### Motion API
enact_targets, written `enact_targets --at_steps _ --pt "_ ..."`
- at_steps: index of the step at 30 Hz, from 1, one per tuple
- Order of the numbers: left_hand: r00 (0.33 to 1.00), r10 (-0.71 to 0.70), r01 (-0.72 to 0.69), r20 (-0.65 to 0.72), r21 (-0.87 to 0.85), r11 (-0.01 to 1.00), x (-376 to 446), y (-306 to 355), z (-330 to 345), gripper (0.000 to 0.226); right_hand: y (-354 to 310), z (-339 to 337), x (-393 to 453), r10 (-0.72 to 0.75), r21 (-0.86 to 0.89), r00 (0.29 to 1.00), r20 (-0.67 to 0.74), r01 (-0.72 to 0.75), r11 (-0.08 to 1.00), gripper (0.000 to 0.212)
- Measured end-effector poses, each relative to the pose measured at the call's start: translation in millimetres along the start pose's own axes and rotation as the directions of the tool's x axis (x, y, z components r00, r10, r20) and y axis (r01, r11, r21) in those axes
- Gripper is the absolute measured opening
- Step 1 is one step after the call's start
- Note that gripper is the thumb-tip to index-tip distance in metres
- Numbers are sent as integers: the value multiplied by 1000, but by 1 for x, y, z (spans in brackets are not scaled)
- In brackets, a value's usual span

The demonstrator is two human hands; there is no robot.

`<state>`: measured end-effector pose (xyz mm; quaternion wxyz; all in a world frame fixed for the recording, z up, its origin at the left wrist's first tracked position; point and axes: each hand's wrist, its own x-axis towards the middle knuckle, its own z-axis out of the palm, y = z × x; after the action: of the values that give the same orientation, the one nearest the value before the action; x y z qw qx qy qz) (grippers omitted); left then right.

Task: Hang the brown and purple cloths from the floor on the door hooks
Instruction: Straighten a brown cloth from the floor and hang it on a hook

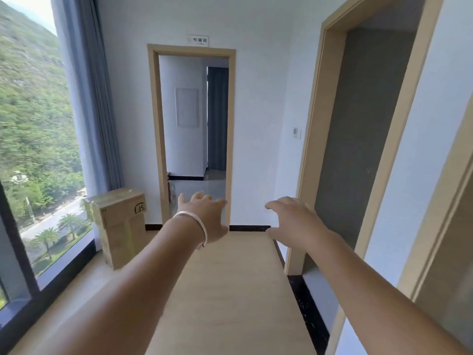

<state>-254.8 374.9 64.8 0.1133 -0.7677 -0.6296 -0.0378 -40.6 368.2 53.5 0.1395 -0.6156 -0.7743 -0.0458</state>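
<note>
Both arms reach forward over a corridor floor. My left hand, with a silver bangle on the wrist, is held out with fingers spread and nothing in it. My right hand is beside it, palm down, fingers apart and bare too. An open doorway with a light wood frame stands straight ahead, beyond both hands. No brown cloth, purple cloth or door hooks show anywhere in this view.
A cardboard box stands on the floor at the left by a grey curtain and a tall window. A second wood-framed opening with a dark interior is on the right wall. Light flooring runs to the doorway.
</note>
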Motion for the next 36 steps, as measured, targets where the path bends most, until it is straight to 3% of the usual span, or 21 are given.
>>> enact_targets --at_steps 9,20,24,28,36 --pt "996 -34 26 -82 -96 995 74 60 11 65 78 5 45 -18 81 999 -51 22 996 62" --pt "1000 -23 19 -15 -219 976 191 121 54 64 174 37 124 31 123 999 24 -34 992 61" --pt "999 -7 15 37 -211 977 244 110 75 63 183 57 175 47 129 997 68 -56 990 61" --pt "1000 5 2 27 -235 972 307 79 91 66 185 71 238 78 85 993 92 -86 993 62" --pt "999 46 -38 19 -281 959 418 8 122 67 163 109 352 144 154 984 105 -160 975 58"
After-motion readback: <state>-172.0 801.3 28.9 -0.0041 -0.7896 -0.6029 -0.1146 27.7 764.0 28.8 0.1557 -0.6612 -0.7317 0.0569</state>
